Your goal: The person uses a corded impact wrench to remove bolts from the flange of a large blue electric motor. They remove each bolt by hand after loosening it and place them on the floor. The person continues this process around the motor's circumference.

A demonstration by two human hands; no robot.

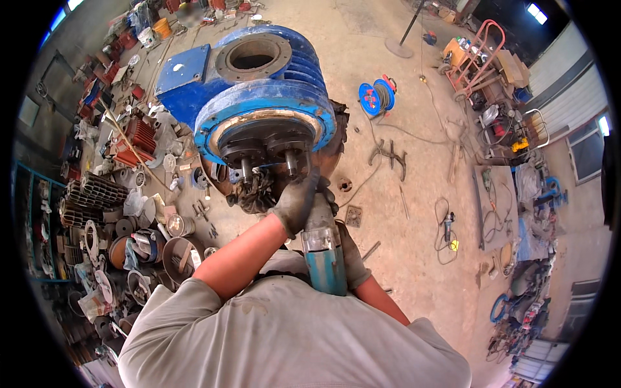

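A large blue cast-metal machine housing (pixel 259 92) stands in front of me, with a round port on top and a wide open face towards me. Two short steel shafts, a left shaft (pixel 246 169) and a right shaft (pixel 291 163), stick out of that face. My left hand (pixel 294 205), in a dark glove, is closed around the front end of a teal power tool (pixel 325 268), close below the right shaft. My right hand (pixel 328 193), also gloved, grips the tool from its right side, partly hidden behind it. The tool's working tip is hidden.
A dark crumpled rag (pixel 251 194) lies below the shafts. To the right are a blue cable reel (pixel 376 98), a metal puller (pixel 389 158), a corded grinder (pixel 447 226) and a red hand truck (pixel 482 55). Metal parts and bins (pixel 181 258) crowd the left.
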